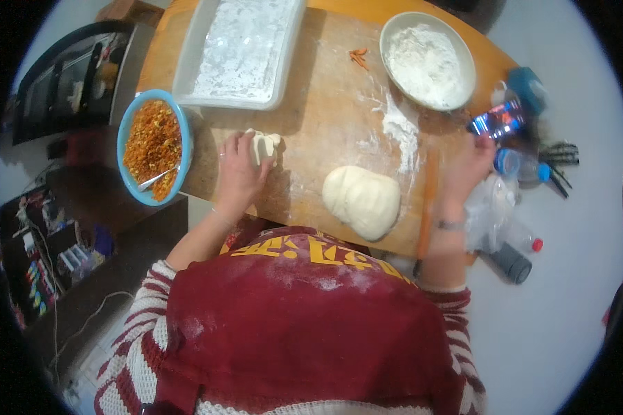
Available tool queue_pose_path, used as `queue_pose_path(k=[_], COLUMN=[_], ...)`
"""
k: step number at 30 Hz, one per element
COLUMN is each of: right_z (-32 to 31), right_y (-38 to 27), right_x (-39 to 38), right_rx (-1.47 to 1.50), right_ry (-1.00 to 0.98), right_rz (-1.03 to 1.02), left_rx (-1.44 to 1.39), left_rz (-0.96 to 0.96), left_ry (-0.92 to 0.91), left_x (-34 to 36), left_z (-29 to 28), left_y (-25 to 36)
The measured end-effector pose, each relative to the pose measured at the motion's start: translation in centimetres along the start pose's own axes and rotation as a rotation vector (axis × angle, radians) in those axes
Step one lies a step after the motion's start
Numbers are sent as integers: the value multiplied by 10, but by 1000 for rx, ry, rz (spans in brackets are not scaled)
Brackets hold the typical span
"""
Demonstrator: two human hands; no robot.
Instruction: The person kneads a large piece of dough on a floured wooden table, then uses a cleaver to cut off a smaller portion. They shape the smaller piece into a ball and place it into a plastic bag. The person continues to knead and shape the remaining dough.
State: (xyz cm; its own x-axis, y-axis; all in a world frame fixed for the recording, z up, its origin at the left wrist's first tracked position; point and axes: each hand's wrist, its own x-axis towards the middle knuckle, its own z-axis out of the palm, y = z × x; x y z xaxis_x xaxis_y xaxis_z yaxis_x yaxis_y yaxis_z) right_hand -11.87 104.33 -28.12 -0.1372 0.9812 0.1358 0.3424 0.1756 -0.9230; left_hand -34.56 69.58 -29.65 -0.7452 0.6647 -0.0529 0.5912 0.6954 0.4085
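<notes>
Left hand (241,164), fingers bent against small pale dough pieces (264,146) just right of it on floured wooden counter (311,117), grip unclear; slim brown wooden rod (429,200), long axis pointing away from body, lies nearer blurred right hand (469,169), finger closure unreadable.

The dough lump (362,200) looks smooth and matt on a flour-dusted wooden tabletop (325,69). Left of the lump, a glossy blue plastic bowl (187,138); right of it, a smooth wooden rolling pin (429,200); below it, a matt maroon cloth apron (304,325).
</notes>
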Motion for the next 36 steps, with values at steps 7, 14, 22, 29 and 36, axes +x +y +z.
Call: queue_pose_path(k=[7,14,22,29,36], right_z=[-28,-12,-7,-12,-4], right_y=[-8,-8,-21,-105,-100], right_x=[-157,-179,-179,-210,-201], right_rx=[-482,-554,-81,-187,-145], right_ry=[-536,-513,-455,-568,-679], right_rz=[41,77,337,-190,-80], left_rx=[-18,-538,-2063,-2242,-2016], left_rz=[316,34,-730,-751,-668], left_ry=[-171,-26,-506,-451,-193], left_x=[18,15,-24,-50,-61], left_z=[42,39,-5,-20,-55], left_y=[-29,-29,18,27,16])
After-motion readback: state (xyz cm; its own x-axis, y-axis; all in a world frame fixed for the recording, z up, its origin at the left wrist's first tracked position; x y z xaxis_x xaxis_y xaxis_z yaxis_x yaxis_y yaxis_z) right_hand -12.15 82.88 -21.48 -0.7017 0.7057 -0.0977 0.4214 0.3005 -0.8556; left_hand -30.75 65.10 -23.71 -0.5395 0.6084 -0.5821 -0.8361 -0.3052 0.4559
